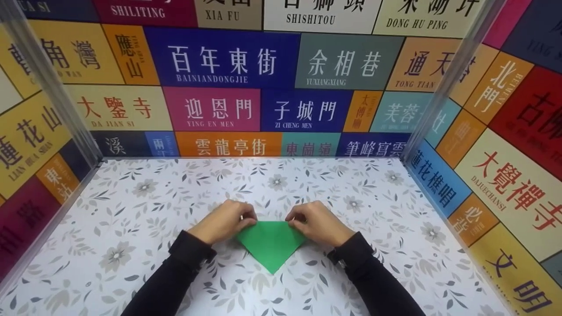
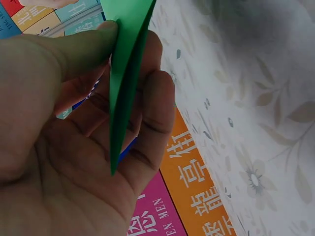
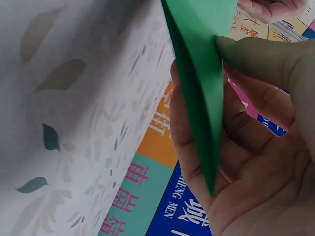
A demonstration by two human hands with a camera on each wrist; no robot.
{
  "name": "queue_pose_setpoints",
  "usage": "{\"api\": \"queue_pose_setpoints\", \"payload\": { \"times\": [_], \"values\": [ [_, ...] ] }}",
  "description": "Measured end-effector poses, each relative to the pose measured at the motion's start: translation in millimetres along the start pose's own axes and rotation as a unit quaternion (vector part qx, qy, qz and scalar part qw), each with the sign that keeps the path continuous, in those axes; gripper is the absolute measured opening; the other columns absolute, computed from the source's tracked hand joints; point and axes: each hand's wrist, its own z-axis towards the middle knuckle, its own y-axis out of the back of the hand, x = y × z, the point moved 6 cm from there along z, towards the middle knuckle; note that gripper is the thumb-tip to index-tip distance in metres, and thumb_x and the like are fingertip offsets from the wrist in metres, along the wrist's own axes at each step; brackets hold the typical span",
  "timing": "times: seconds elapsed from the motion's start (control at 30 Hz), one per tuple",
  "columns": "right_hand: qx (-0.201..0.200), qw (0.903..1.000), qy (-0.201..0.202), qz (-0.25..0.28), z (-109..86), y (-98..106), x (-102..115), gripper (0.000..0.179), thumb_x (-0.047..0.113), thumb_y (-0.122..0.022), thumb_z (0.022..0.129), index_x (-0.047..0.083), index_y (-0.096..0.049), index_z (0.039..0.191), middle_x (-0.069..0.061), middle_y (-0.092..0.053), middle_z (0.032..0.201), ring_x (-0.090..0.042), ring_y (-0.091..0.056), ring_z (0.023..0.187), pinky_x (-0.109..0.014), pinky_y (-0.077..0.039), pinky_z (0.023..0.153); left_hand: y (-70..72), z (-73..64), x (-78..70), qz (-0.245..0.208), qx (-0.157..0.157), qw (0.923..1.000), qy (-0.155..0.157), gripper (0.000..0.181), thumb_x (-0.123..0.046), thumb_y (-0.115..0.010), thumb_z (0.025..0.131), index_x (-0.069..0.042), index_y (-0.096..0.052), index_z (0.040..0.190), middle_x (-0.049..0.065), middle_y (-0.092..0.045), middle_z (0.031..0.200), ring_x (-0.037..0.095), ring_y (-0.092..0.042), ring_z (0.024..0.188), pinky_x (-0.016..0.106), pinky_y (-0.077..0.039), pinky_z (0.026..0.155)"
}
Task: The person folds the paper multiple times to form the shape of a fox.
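A green sheet of paper (image 1: 271,245), folded to a triangle with its point toward the person, is held between both hands. Its long folded edge lies on the far side. My left hand (image 1: 228,220) pinches the left end of that edge, thumb in front and fingers curled behind. On the other end, my right hand (image 1: 319,223) pinches in the same way. In the left wrist view the paper's corner (image 2: 120,98) hangs past the thumb toward the palm, its layers slightly parted. The right wrist view shows the opposite corner (image 3: 204,108) with a gap between layers.
White floral paper covers the table (image 1: 145,237). Upright panels with coloured Chinese place-name signs stand at the back (image 1: 228,57), left (image 1: 30,131) and right (image 1: 505,166). Clear strips run along the panel corners. Dark sleeves (image 1: 162,281) cover both forearms.
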Motion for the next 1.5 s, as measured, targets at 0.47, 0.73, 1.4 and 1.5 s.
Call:
{"api": "queue_pose_setpoints", "payload": {
  "times": [0.47, 0.73, 1.4, 1.5],
  "values": [
    [0.005, 0.9999, 0.001, -0.016, 0.2, -9, -11, 0.011, 0.006, -0.083, 0.103, 0.008, -0.090, 0.112, -0.006, -0.090, 0.105, -0.018, -0.082, 0.092, -0.040, -0.070, 0.089, -10.4, 2.1, 4.3, 0.017, -0.004, 0.9996, -0.024, 0.007, -0.017, -0.085, 0.106, -0.011, -0.086, 0.104, 0.000, -0.086, 0.098, 0.018, -0.079, 0.093, 0.043, -0.069, 0.092],
    [0.008, 0.9987, -0.024, -0.044, -1.6, -12, -17, 0.011, 0.010, -0.085, 0.103, 0.010, -0.090, 0.113, -0.005, -0.089, 0.107, -0.022, -0.083, 0.099, -0.047, -0.069, 0.095, -15.9, 2.5, 8.0, 0.002, 0.007, 1.0000, 0.004, 0.005, -0.015, -0.088, 0.103, -0.014, -0.086, 0.107, -0.002, -0.084, 0.097, 0.011, -0.072, 0.088, 0.037, -0.066, 0.086],
    [0.002, 0.9987, -0.035, -0.038, -0.6, -16, -23, 0.012, 0.014, -0.085, 0.104, 0.011, -0.089, 0.115, -0.007, -0.086, 0.108, -0.026, -0.079, 0.103, -0.050, -0.067, 0.099, -14.2, 2.8, 13.7, 0.028, -0.009, 0.9990, 0.036, 0.004, -0.020, -0.088, 0.103, -0.019, -0.085, 0.103, -0.003, -0.083, 0.101, 0.015, -0.074, 0.092, 0.046, -0.067, 0.093],
    [-0.007, 0.9986, -0.027, -0.046, -0.6, -15, -22, 0.011, 0.014, -0.085, 0.105, 0.012, -0.089, 0.115, -0.007, -0.085, 0.107, -0.026, -0.079, 0.102, -0.050, -0.068, 0.098, -11.7, 1.2, 9.1, 0.041, -0.019, 0.9987, 0.024, 0.005, -0.019, -0.089, 0.102, -0.019, -0.084, 0.102, -0.002, -0.083, 0.100, 0.017, -0.074, 0.092, 0.046, -0.067, 0.090]
  ]
}}
